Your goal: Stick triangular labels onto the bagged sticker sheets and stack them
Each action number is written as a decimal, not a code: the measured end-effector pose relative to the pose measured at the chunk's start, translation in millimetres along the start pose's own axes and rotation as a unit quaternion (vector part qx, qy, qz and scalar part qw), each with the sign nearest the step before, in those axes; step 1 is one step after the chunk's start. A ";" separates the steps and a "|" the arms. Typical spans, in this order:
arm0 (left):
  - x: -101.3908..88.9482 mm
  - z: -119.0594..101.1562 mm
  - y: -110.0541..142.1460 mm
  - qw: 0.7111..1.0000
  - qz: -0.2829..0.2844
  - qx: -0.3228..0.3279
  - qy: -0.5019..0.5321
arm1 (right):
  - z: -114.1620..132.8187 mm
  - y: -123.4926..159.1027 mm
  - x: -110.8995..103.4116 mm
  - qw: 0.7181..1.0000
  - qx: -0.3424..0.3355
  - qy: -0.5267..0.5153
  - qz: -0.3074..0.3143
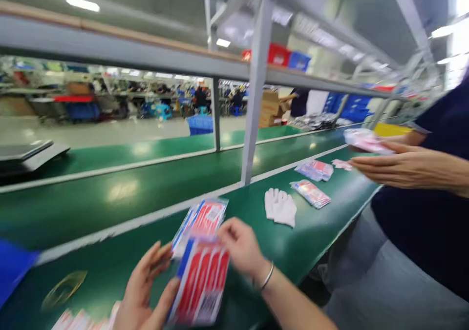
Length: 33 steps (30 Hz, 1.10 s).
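A clear plastic packet with a red, white and blue printed card and a barcode (pixel 205 281) is tilted up in front of me. My right hand (pixel 242 247), with a bracelet on its wrist, pinches the packet's upper right corner. At the packet's left edge is my left hand (pixel 146 288), its fingers spread and its thumb by the edge. Just behind lies a stack of similar packets (pixel 210 213) on the green bench (pixel 273 271). A pair of small white gloves (pixel 280 207) lies to the right of that stack.
A co-worker's hands (pixel 410 166) hold a packet (pixel 368 140) at the right. More packets (pixel 311 193) lie on the bench near them. A grey post (pixel 253 100) rises from the bench's back ledge. Yellowish bands (pixel 64 288) and a blue object (pixel 14 266) are at left.
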<state>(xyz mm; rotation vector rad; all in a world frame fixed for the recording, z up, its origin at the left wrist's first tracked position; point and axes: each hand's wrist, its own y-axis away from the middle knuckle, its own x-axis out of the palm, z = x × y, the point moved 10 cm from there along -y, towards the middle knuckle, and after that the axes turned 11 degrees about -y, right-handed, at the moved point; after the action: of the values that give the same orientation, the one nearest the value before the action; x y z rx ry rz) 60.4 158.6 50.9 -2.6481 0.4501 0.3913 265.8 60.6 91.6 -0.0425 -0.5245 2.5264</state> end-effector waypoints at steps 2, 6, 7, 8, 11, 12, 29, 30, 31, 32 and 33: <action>-9.1 -3.5 6.2 1.000 -0.022 0.002 -0.004 | -1.2 -27.1 -34.9 0.996 -0.016 0.016 -0.083; 2.2 -1.1 14.8 0.999 0.007 -0.016 -0.028 | -56.2 -86.6 -64.5 0.982 0.033 0.100 -0.156; 6.8 -1.0 17.3 0.999 0.020 -0.013 -0.040 | -69.8 -95.7 -62.6 0.977 0.054 0.149 -0.146; 10.7 -1.4 19.9 0.998 0.033 -0.006 -0.056 | -80.6 -102.2 -59.4 0.968 0.074 0.203 -0.124; 12.7 3.1 25.5 0.990 0.058 0.026 -0.124 | -89.3 -113.5 -64.0 0.931 0.083 0.350 -0.065; 10.4 8.1 25.9 0.987 0.065 0.034 -0.145 | -82.8 -116.3 -76.2 0.915 0.065 0.393 -0.067; 12.0 4.8 29.0 0.974 0.113 0.068 -0.185 | -34.3 3.3 -384.7 0.650 0.258 0.672 -0.243; 15.6 3.8 30.0 0.977 0.115 0.058 -0.169 | -24.6 1.4 -376.6 0.662 0.220 0.666 -0.265; 22.3 3.3 32.7 0.981 0.122 0.041 -0.142 | -13.5 0.3 -363.5 0.680 0.168 0.653 -0.288; 32.3 3.1 37.1 0.986 0.135 0.016 -0.102 | -2.4 1.2 -344.2 0.702 0.108 0.633 -0.307; 45.4 2.3 43.0 0.988 0.149 -0.014 -0.046 | 6.8 4.6 -318.2 0.728 0.047 0.609 -0.313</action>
<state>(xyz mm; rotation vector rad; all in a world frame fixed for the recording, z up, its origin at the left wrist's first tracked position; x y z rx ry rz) 85.3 111.5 18.2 -2.5806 0.8184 0.6112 531.8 -113.1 71.1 -1.1761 0.1507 1.3764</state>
